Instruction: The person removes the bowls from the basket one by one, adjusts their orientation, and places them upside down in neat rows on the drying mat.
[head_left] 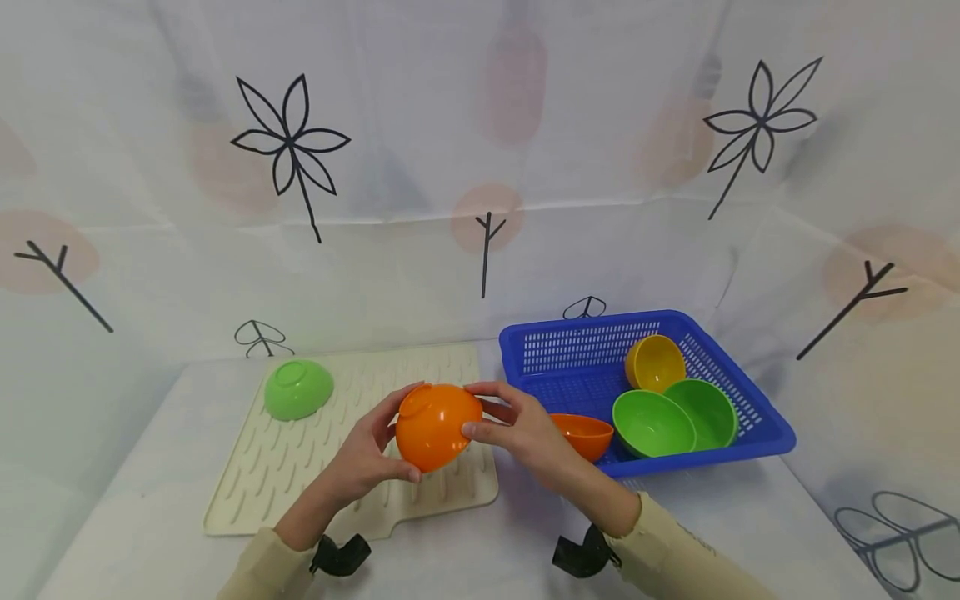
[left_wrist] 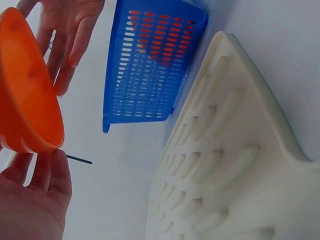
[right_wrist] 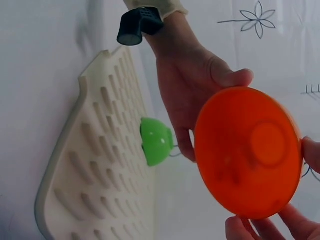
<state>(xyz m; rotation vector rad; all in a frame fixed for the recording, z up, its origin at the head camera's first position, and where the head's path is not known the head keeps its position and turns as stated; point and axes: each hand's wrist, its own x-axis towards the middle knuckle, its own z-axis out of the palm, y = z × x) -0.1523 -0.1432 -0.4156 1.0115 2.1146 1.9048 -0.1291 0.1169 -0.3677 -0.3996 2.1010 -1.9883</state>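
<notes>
An orange bowl (head_left: pixel 437 427) is held in the air above the ribbed cream drying mat (head_left: pixel 337 467), tipped on its side. My left hand (head_left: pixel 366 454) grips its left side, with the thumb low and the fingers behind. On the right side, my right hand (head_left: pixel 525 429) pinches the bowl between thumb and fingers. The left wrist view looks into the hollow of the orange bowl (left_wrist: pixel 32 82); in the right wrist view, fingertips of both hands touch its edge. A green bowl (head_left: pixel 298 389) lies upside down at the mat's far left corner.
To the right stands a blue perforated basket (head_left: pixel 573 367). Inside it are another orange bowl (head_left: pixel 585 435), two green bowls (head_left: pixel 652 423) (head_left: pixel 712 408) and yellow bowls (head_left: pixel 655 363) at the back. A patterned white cloth (head_left: pixel 405 275) hangs behind the table.
</notes>
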